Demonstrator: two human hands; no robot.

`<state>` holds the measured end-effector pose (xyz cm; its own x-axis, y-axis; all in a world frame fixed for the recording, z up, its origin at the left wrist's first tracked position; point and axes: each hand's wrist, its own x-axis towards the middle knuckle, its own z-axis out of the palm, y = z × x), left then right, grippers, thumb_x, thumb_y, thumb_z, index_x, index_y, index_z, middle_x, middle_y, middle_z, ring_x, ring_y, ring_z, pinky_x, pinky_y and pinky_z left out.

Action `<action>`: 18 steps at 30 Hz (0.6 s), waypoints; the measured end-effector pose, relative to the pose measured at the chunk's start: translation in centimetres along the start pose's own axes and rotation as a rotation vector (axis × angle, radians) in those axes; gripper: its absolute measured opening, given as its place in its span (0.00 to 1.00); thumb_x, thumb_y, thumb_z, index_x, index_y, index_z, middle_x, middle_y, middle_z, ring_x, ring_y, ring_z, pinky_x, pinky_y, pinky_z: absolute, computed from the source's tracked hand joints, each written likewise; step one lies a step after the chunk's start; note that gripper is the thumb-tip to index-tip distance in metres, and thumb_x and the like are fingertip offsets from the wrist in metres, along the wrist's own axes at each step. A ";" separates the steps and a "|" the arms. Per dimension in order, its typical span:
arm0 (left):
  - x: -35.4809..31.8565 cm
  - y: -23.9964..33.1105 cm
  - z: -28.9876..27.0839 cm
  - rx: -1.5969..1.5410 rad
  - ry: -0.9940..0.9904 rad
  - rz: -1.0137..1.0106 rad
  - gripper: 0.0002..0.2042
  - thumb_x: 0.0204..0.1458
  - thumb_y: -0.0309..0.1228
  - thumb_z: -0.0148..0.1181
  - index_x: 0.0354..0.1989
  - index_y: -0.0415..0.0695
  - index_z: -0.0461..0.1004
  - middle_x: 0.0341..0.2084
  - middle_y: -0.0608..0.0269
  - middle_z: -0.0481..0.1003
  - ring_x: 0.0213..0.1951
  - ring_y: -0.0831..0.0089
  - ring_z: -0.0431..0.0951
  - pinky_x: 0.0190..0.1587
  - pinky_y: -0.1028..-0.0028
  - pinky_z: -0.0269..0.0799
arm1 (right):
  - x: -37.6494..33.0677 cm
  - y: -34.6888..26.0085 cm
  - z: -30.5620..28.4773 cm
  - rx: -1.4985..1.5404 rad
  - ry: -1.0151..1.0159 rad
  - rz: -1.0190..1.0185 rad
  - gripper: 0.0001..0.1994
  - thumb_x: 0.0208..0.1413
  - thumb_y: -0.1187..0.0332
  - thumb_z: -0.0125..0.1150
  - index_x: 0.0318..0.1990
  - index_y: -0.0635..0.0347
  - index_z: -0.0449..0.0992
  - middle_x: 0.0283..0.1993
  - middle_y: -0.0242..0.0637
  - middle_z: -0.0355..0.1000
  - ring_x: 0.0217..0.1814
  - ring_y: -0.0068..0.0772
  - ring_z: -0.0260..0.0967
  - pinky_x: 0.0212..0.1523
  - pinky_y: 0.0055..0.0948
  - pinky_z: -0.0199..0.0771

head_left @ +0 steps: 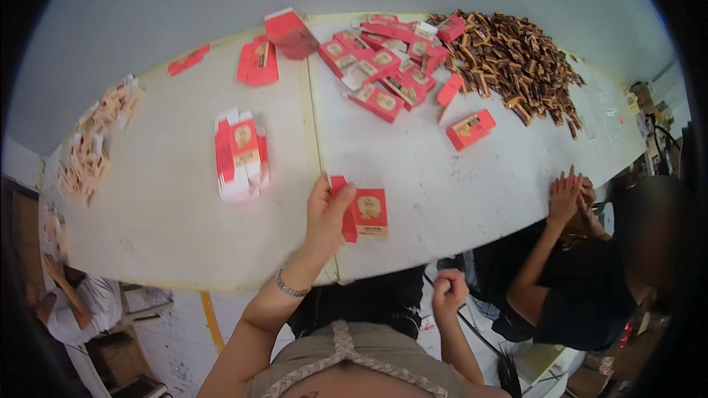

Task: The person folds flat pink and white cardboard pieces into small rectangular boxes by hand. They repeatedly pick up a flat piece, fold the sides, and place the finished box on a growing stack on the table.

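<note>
My left hand [328,210] grips a flat red and cream carton [371,210] near the front edge of the table, thumb on top. The carton looks folded flat, with a picture panel facing up. My right hand [448,291] is curled into a loose fist in front of the table edge, off the tabletop, and nothing shows in it. Ahead and left of my left hand lies a stack of flat red cartons [242,155] with white flaps.
Red boxes [376,66] are heaped at the far middle, beside a pile of small brown-gold wrapped packets [509,66]. One box [470,130] lies apart. Pale packets [99,136] line the left edge. A co-worker's hands [568,195] rest at the right edge; another person [74,306] sits left.
</note>
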<state>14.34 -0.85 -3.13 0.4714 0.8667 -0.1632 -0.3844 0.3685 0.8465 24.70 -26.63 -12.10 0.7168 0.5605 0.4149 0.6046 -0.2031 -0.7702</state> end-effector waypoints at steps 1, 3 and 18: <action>-1.1 0.1 0.4 -0.035 0.037 0.029 0.05 0.57 0.27 0.52 0.37 0.41 0.65 0.28 0.69 0.70 0.30 0.84 0.69 0.33 0.79 0.68 | 2.4 -4.0 0.4 0.110 -0.032 -0.204 0.06 0.43 0.81 0.55 0.30 0.64 0.72 0.26 0.40 0.70 0.26 0.36 0.68 0.30 0.28 0.68; -4.0 -0.8 0.7 -0.050 0.042 0.106 0.04 0.57 0.27 0.51 0.36 0.41 0.65 0.27 0.70 0.69 0.29 0.84 0.67 0.32 0.80 0.67 | 6.6 -10.7 2.4 0.288 -0.057 -0.063 0.13 0.43 0.78 0.62 0.39 0.66 0.73 0.33 0.43 0.70 0.35 0.38 0.69 0.39 0.29 0.69; -8.8 4.2 -3.9 0.019 -0.079 0.052 0.26 0.55 0.22 0.36 0.64 0.42 0.47 0.51 0.50 0.67 0.47 0.65 0.72 0.50 0.70 0.69 | 6.8 -14.5 9.4 0.460 -0.632 -0.081 0.37 0.42 0.60 0.70 0.58 0.63 0.59 0.46 0.42 0.69 0.48 0.41 0.69 0.47 0.34 0.70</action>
<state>5.44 -5.65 -0.12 0.5124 0.8551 -0.0785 -0.3958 0.3163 0.8622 17.54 -12.38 -2.66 0.2598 0.9378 0.2302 0.3431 0.1332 -0.9298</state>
